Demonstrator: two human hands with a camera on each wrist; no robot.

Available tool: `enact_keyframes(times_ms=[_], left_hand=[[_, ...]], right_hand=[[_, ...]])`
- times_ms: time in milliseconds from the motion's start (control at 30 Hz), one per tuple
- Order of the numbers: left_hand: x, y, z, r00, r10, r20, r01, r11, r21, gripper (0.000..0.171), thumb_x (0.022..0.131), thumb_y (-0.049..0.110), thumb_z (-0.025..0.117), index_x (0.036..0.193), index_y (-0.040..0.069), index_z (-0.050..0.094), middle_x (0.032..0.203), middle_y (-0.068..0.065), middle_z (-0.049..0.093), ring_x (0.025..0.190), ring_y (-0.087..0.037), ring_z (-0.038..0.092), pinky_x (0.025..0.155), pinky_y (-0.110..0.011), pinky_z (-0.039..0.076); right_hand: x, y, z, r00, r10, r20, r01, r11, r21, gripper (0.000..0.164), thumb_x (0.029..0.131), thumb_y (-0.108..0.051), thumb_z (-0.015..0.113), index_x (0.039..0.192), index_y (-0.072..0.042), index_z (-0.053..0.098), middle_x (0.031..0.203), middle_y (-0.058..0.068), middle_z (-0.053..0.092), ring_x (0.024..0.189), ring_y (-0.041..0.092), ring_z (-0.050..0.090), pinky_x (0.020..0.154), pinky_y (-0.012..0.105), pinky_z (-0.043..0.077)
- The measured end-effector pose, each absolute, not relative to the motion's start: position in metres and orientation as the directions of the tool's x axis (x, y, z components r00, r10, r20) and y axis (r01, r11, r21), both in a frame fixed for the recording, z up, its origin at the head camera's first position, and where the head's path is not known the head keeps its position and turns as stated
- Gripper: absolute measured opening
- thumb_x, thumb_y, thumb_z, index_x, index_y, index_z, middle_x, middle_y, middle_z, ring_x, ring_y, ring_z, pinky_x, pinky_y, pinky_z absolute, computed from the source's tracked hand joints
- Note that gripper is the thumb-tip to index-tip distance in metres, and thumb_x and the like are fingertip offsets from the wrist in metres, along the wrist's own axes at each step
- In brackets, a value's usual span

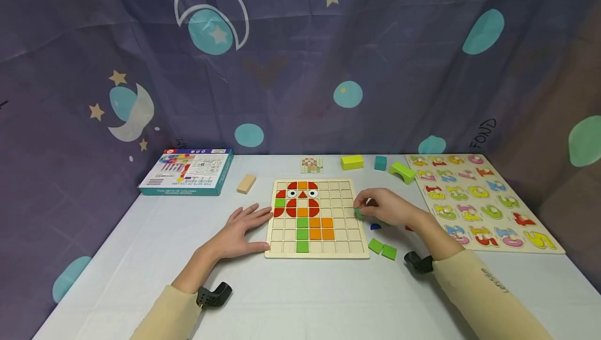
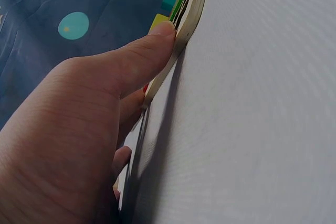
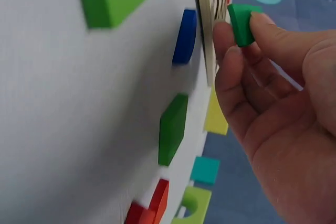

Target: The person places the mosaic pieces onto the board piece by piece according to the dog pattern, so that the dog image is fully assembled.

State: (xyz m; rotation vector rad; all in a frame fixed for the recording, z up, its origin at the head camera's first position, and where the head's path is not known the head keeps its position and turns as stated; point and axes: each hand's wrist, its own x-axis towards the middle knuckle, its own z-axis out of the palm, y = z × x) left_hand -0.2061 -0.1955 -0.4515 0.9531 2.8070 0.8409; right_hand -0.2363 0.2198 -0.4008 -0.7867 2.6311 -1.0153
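Observation:
A wooden grid board (image 1: 319,256) lies on the table, with red, orange and green pieces and two round eye pieces set in some of its squares. My left hand (image 1: 237,233) spreads beside the board's left edge, its thumb and fingertips touching the rim. Between thumb and fingers, my right hand (image 1: 387,207) pinches a small green piece (image 3: 242,23) at the board's right edge. Near that hand on the table are a blue curved piece (image 3: 185,38), two light green squares (image 1: 388,252), a darker green piece (image 3: 173,129) and red pieces (image 3: 159,200), partly hidden in the head view.
Behind the board stand a picture card (image 1: 312,165), a yellow block (image 1: 352,162), a teal block (image 1: 380,162) and a green arch (image 1: 402,172). A plain wooden block (image 1: 246,183) and a flat box (image 1: 188,173) lie left. A number puzzle (image 1: 488,199) lies right.

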Motion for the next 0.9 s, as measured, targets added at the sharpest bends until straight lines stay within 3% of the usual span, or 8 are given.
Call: enact_keyframes(times_ms=[267, 900], left_hand=[[-0.206, -0.196, -0.452, -0.806, 0.580, 0.115, 0.548, 0.660, 0.514, 0.080, 0.086, 0.050, 0.076, 0.151, 0.013, 0.049, 0.158, 0.000, 0.040, 0.151, -0.033, 0.020, 0.119, -0.059, 0.005], [-0.206, -0.195, -0.452, -0.807, 0.579, 0.119, 0.547, 0.656, 0.520, 0.080, 0.086, 0.050, 0.076, 0.151, 0.012, 0.049, 0.157, -0.001, 0.042, 0.150, -0.034, 0.021, 0.118, -0.061, 0.006]], right_hand=[[-0.236, 0.201, -0.401, -0.802, -0.597, -0.001, -0.425, 0.572, -0.702, 0.006, 0.096, -0.002, 0.068, 0.095, -0.008, 0.065, 0.085, -0.001, 0.060, 0.080, 0.019, 0.054, 0.067, 0.029, 0.046], [-0.235, 0.168, -0.402, -0.813, -0.576, -0.086, -0.400, 0.660, -0.636, 0.006, 0.093, -0.004, 0.071, 0.093, -0.008, 0.068, 0.079, -0.002, 0.060, 0.077, 0.015, 0.053, 0.072, 0.028, 0.048]])
